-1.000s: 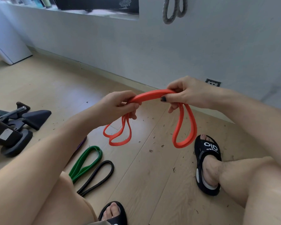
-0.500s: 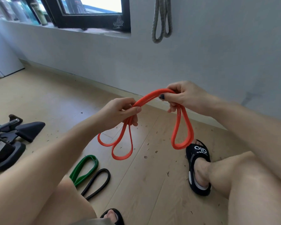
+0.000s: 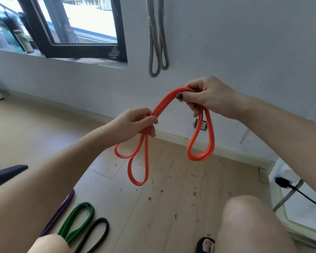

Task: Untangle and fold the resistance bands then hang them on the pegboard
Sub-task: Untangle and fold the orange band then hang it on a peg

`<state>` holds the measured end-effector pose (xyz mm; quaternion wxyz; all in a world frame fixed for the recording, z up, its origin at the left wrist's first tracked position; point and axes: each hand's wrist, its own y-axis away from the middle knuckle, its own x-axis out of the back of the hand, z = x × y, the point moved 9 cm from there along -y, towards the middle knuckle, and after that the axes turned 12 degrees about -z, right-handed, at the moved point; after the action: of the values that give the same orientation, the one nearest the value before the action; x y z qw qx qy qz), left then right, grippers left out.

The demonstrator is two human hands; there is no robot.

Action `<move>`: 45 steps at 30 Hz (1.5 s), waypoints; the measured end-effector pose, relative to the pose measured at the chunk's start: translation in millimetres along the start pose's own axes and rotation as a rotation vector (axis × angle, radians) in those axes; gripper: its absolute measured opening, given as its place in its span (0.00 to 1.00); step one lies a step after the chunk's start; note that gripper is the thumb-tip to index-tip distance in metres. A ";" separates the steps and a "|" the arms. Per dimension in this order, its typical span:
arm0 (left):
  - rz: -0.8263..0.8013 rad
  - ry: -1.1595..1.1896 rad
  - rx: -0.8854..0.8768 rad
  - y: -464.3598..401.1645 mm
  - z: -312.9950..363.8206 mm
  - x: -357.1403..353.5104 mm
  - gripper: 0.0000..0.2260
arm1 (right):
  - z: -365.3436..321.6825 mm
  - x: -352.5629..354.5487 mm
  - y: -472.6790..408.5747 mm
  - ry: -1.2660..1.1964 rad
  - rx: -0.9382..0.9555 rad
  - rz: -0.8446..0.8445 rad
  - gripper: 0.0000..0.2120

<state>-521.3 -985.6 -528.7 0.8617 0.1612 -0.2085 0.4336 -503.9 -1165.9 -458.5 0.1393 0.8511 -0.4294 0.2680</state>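
Note:
An orange resistance band (image 3: pixel 164 103) is folded into several strands and held up between both hands. My left hand (image 3: pixel 133 123) pinches one end, with two loops hanging below it. My right hand (image 3: pixel 206 97), higher and further right, grips the other end, where a doubled loop dangles. On the floor at lower left lie a green band (image 3: pixel 77 220), a black band (image 3: pixel 97 232) and a purple band (image 3: pixel 60 212), partly hidden by my left knee. A grey band (image 3: pixel 157 44) hangs on the white wall above my hands. No pegboard shows.
A black-framed window (image 3: pixel 84 46) with bottles on its sill is at the upper left. Black exercise gear (image 3: pixel 5 174) sits at the left edge. A wall socket (image 3: pixel 201 125), a white unit with a black cable (image 3: pixel 299 192) at right, my right knee (image 3: pixel 244 221) and debris on the wooden floor.
Both hands have risen with the orange band, the right one higher than the left. The view has tilted up, showing more of the window and the grey band.

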 end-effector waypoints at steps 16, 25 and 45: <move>-0.194 -0.130 -0.110 -147.4 148.8 141.0 0.27 | -81.4 193.0 -80.5 0.056 -0.040 0.111 0.09; -0.129 -0.151 -0.222 -182.5 355.4 242.4 0.08 | -209.5 327.6 -81.2 0.052 -0.084 0.158 0.07; -0.122 -0.220 -0.073 -221.2 526.6 361.8 0.03 | -318.5 458.1 -99.5 -0.383 -0.131 0.360 0.03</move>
<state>-262.5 -1107.7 83.8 0.8637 0.1887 -0.3071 0.3522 -307.6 -1258.8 64.9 0.0605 0.7855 -0.6086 0.0943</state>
